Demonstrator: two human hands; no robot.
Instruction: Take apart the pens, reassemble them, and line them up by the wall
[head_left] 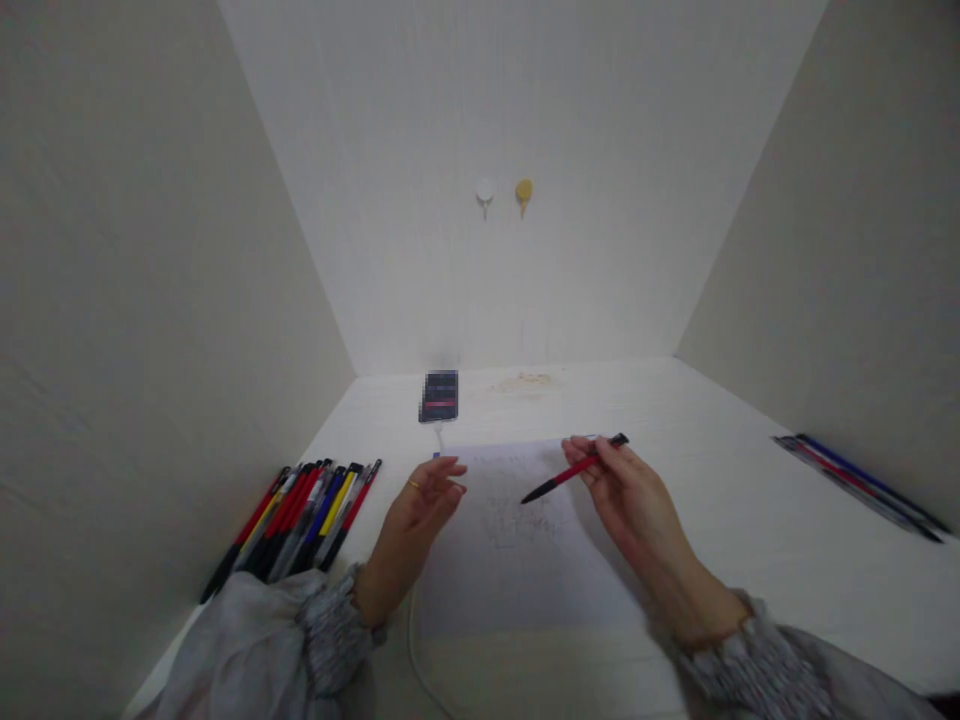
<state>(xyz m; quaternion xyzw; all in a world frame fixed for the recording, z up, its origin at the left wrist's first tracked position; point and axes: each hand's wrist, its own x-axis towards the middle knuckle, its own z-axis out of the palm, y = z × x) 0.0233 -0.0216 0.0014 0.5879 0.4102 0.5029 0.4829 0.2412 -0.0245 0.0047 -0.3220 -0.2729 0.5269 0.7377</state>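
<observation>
My right hand (619,480) pinches a red and black pen (574,470) near its upper end. The pen slants down to the left, its black tip over a white sheet of paper (480,600) that bears dark handwriting and scribbles. Whether the tip touches the paper I cannot tell. Over the sheet's left edge is my left hand (420,510), fingers slightly curled and apart, holding nothing; a ring shows on one finger. Left of it lies a row of several pens (300,515) with red, black, yellow, blue and clear barrels.
A phone (440,396) lies near the back wall with a white cable (412,640) running toward me. More pens (862,488) lie along the right wall. Two hooks, one white (484,192) and one yellow (524,192), are on the back wall. Side walls enclose the white surface.
</observation>
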